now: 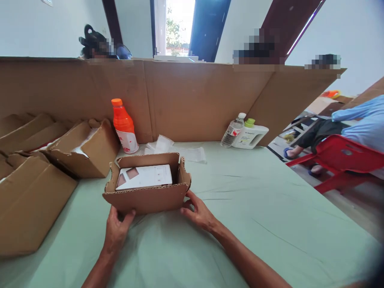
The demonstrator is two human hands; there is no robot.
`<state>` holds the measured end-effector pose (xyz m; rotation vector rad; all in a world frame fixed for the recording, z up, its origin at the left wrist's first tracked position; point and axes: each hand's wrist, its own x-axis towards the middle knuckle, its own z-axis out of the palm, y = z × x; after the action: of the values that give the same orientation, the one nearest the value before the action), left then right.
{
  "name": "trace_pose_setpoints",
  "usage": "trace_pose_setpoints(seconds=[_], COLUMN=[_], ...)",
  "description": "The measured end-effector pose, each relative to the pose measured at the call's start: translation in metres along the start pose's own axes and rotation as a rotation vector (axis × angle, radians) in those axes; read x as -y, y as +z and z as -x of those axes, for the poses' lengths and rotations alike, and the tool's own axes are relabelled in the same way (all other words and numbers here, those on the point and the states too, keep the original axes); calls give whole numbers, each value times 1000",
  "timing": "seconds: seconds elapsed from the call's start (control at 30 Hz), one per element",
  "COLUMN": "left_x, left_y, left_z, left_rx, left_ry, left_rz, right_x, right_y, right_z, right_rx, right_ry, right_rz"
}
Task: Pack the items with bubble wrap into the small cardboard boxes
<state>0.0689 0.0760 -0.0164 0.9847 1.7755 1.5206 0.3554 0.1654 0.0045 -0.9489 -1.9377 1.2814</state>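
Observation:
In front of me an open-topped brown cardboard box (150,201) rests on a green cloth. Inside it lies a white carton (150,176) with brown squares printed at its left end; a gap shows between the carton and the box's right wall. My left hand (117,230) grips the lower front left of the box, thumb on the front face and fingers partly hidden underneath. At the lower right corner, my right hand (196,212) holds the box between thumb and fingers. Behind the box lie clear plastic bags (183,153).
Several cardboard boxes (33,200) crowd the left side. An orange bottle (123,126), a clear water bottle (232,132) and a white jug (250,137) stand against a cardboard partition (186,100). Beyond the right table edge, a person sits on a red chair (348,156).

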Motion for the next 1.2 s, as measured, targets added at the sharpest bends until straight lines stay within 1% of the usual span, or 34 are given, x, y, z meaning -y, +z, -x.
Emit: trace_pose_setpoints(seconds=[0.07, 0.1, 0.2, 0.27, 0.33, 0.37, 0.43, 0.53, 0.63, 0.7, 0.77, 0.87, 0.97, 1.07, 1.13, 1.2], left_x=[8, 10, 15, 15, 12, 10, 6, 5, 8, 10, 10, 6, -1, -7, -11, -17], left_y=[0, 0, -2, -2, -2, -1, 1, 3, 0, -4, -6, -7, -6, -7, -11, -16], left_z=[-1, -2, -5, -6, -4, -3, 0, 2, -1, -4, -7, -8, -7, -5, 1, 15], left_rx=[-12, -14, -14, -8, -12, -20, -44, -52, -23, 6, 34, 56, 74, 88, 52, -35], left_ry=[-2, -5, -33, -57, -62, -60, -52, -43, -26, -17, -7, 16, 31, 18, 9, 17], left_rz=[-5, -6, 1, 1, 9, 11, 9, 4, -2, -29, -45, -29, -31, -50, -72, -169], right_x=[-12, -18, -38, -50, -60, -65, -73, -77, -65, -48, -26, 6, 29, 41, 45, 47], right_y=[-19, -33, -82, -113, -137, -144, -154, -157, -158, -156, -151, -134, -105, -68, -40, -14], right_z=[-3, -6, -27, -49, -75, -87, -108, -129, -128, -114, -88, -30, 34, 84, 104, 113], right_rx=[-41, -91, -306, -396, -415, -415, -418, -421, -445, -450, -430, -369, -301, -239, -213, -181], right_ry=[-48, -77, -154, -127, -51, -13, 22, 14, -16, -54, -103, -224, -334, -390, -418, -430], right_rz=[124, 213, 565, 882, 1141, 1220, 1278, 1304, 1337, 1362, 1390, 1477, 1515, 1370, 1205, 1048])
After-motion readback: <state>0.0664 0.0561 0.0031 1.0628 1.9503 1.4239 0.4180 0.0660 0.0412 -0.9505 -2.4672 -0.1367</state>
